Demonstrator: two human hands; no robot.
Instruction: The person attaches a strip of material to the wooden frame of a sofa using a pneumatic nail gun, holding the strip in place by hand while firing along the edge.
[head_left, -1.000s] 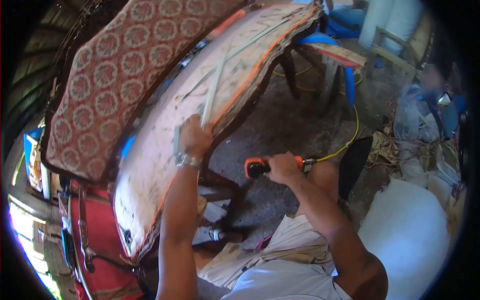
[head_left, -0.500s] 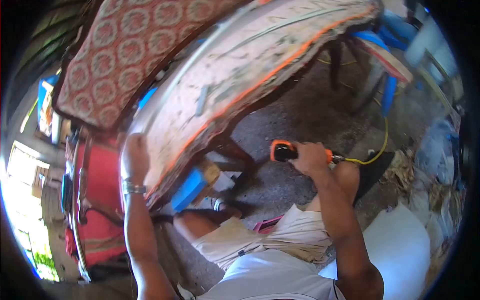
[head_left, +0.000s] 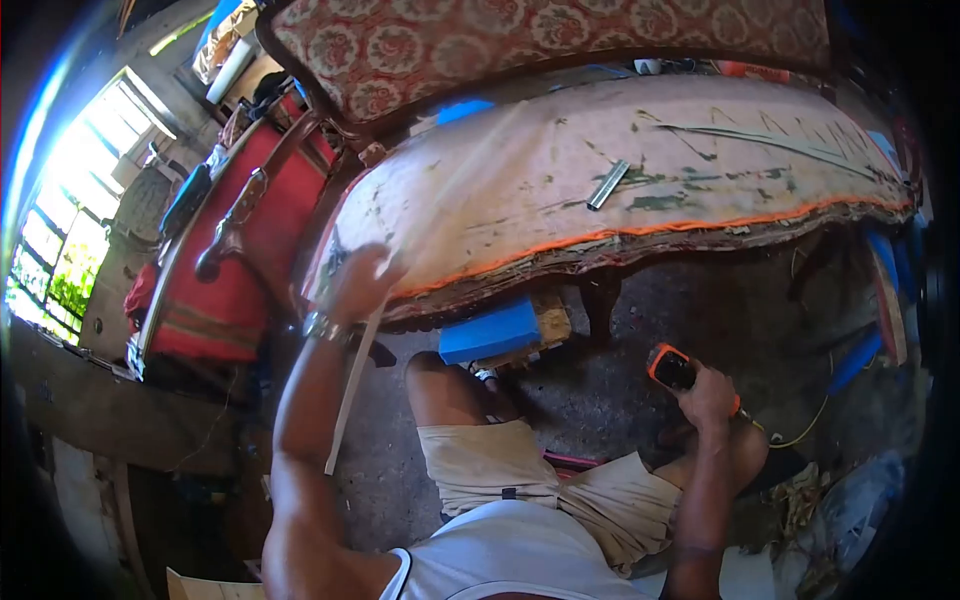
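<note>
My left hand (head_left: 362,285), with a watch at its wrist, is closed on a long pale strip (head_left: 350,400) above the left end of a sofa seat (head_left: 560,150). One end of the strip hangs below my hand; the other stretches, blurred, over the seat. An orange cord-like line (head_left: 560,243) follows the seat's ragged front edge. My right hand (head_left: 708,398) grips an orange and black staple gun (head_left: 672,368) by my knee, apart from the seat. A yellow hose (head_left: 805,432) trails from it. On the seat cover lies a metallic stick of staples (head_left: 607,185).
Behind the seat rises a patterned red backrest (head_left: 420,50). A red upholstered piece with a wooden arm (head_left: 215,290) stands at left. Under the seat is a blue block (head_left: 490,332) beside a wooden leg (head_left: 600,300). Another narrow strip (head_left: 770,140) rests on the seat; plastic wrapping (head_left: 865,510) lies at right.
The view has turned, so the seat now lies more level across it. My left hand has shifted with the strip, which now slants across the seat. The staple gun remains in my right hand.
</note>
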